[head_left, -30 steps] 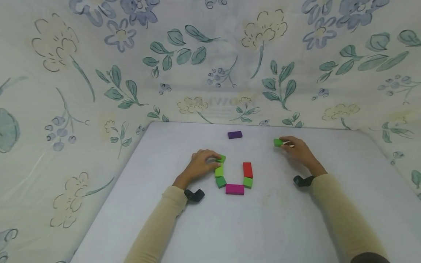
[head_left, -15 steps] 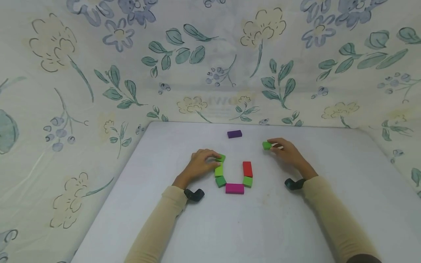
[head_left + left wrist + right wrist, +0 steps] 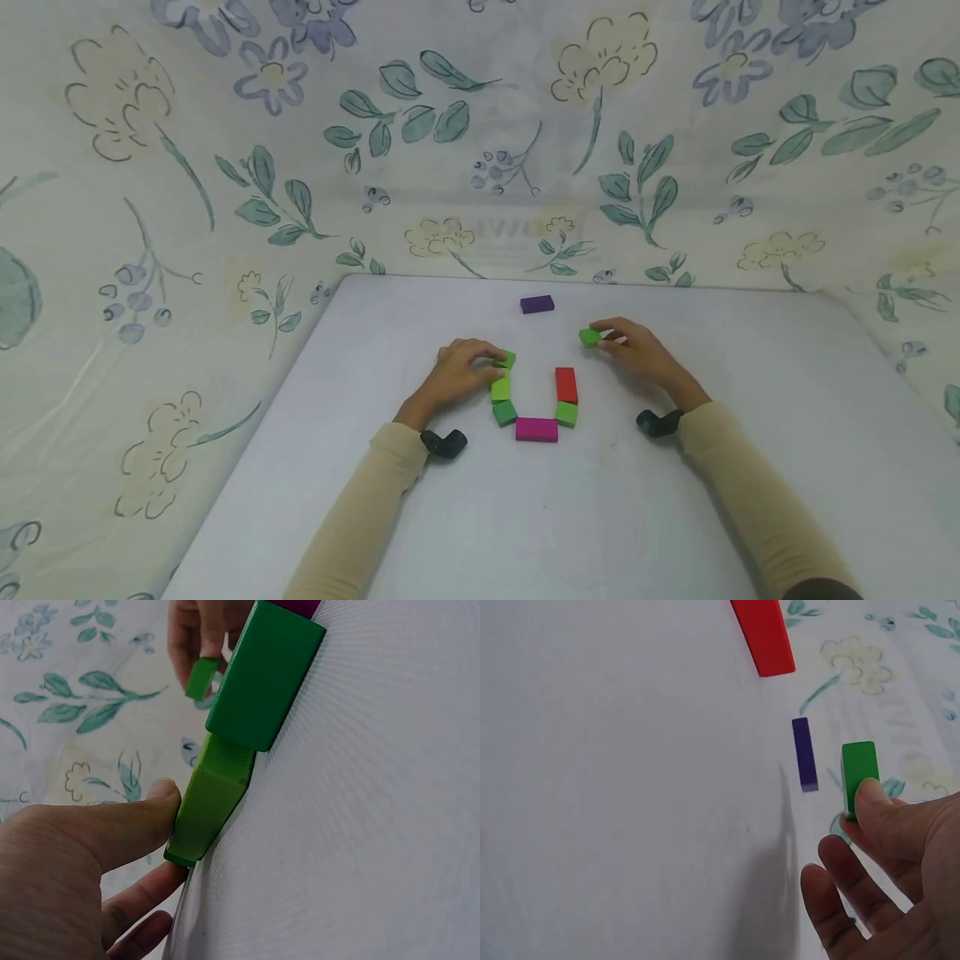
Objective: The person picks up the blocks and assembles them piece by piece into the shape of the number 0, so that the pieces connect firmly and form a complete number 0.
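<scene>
My left hand rests at the upper left of a U of coloured wooden blocks. Its thumb and finger pinch the green block at the top of that side, mostly hidden in the left wrist view. Against the thumb lies a lime block, with a dark green block beyond it. My right hand pinches another green block between thumb and fingertips, held above the table, behind and right of the red block.
A magenta block forms the bottom of the U, with a light green block under the red one. Near the far edge of the white table lies a purple block. A flowered cloth hangs behind.
My right hand has moved left and slightly nearer with its green block, toward the open top of the U. The left hand has stayed in place.
</scene>
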The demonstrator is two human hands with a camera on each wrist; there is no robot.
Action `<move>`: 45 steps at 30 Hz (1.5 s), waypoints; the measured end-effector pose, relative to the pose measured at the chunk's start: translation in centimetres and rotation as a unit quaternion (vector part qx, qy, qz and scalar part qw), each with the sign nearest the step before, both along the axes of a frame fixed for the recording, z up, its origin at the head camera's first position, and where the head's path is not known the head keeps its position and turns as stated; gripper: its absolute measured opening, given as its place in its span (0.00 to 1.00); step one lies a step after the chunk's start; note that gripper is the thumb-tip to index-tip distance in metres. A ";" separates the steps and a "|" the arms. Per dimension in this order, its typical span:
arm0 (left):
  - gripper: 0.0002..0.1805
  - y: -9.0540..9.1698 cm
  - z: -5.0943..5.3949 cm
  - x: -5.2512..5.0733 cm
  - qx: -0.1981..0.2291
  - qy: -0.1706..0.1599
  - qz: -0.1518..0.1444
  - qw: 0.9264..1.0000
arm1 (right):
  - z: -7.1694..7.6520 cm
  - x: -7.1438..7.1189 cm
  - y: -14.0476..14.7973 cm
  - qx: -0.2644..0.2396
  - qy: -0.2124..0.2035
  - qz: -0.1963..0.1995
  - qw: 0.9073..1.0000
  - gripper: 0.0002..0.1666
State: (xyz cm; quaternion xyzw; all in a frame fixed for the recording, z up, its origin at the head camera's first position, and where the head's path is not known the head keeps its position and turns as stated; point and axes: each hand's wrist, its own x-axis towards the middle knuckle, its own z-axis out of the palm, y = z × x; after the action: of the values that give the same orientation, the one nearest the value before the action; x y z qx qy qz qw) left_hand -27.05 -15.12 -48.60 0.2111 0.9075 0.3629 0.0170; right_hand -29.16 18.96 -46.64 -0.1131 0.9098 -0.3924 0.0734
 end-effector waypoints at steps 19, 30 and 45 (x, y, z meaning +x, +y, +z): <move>0.14 -0.1 -0.1 -0.1 -0.004 0.003 0.001 1.000 | 0.1 0.2 -3.2 -0.001 0.000 0.048 0.999 0.23; 0.15 -0.1 0.0 -0.2 -0.011 0.002 -0.002 1.000 | -0.2 -0.2 -4.5 0.028 -0.007 0.076 0.997 0.24; 0.15 -0.1 0.3 0.0 -0.010 -0.010 0.002 1.000 | -0.5 0.0 -4.7 0.040 0.000 0.091 0.995 0.23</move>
State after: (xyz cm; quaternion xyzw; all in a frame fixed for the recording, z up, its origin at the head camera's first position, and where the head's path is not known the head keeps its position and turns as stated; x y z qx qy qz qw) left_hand -27.07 -15.17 -48.35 0.2060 0.9112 0.3557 0.0273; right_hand -29.20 14.28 -47.17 -0.1928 0.9105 -0.3478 0.1135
